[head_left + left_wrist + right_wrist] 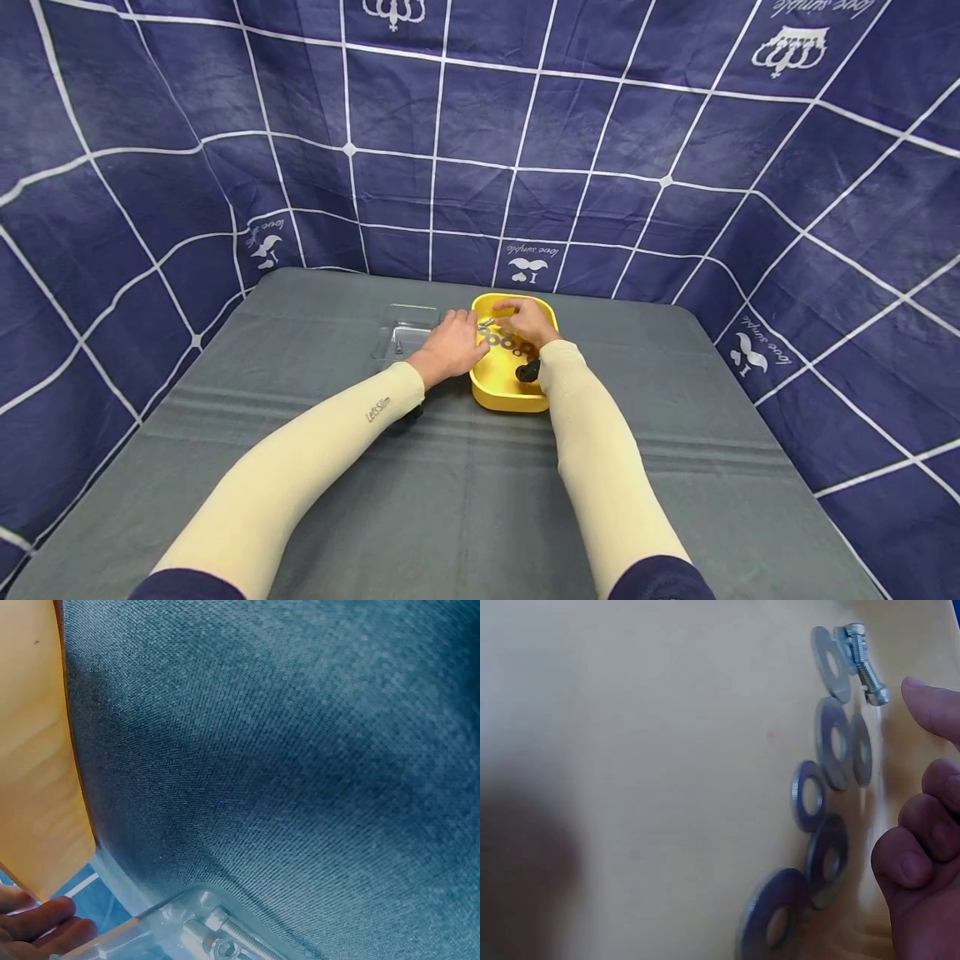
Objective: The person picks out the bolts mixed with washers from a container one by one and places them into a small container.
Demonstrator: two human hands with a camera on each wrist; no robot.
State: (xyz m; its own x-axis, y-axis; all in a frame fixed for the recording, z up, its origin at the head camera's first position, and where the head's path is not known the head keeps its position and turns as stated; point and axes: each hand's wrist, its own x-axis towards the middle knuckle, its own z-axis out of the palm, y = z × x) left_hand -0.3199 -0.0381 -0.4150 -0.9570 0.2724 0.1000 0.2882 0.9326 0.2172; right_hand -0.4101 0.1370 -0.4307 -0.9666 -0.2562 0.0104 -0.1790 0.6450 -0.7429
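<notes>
My left hand [452,343] grips the left rim of a yellow tray [510,402], with the thumb over its inside and the fingers along the outer wall. Over the tray's far right part hovers my right hand [527,321]; its thumb is held out and several fingers are curled, with nothing seen between them. Two small bolts [865,664] lie close to the right thumb tip. Next to them, several flat metal washers [832,742] of differing sizes form a rough row on the tray floor.
Left of the tray stands a clear plastic box [411,317] with a few bolts [232,934] inside. A dark object [528,372] shows at the right wrist, over the tray. Grey cloth [465,500] covers the table, and blue curtains [480,125] with white lines enclose it.
</notes>
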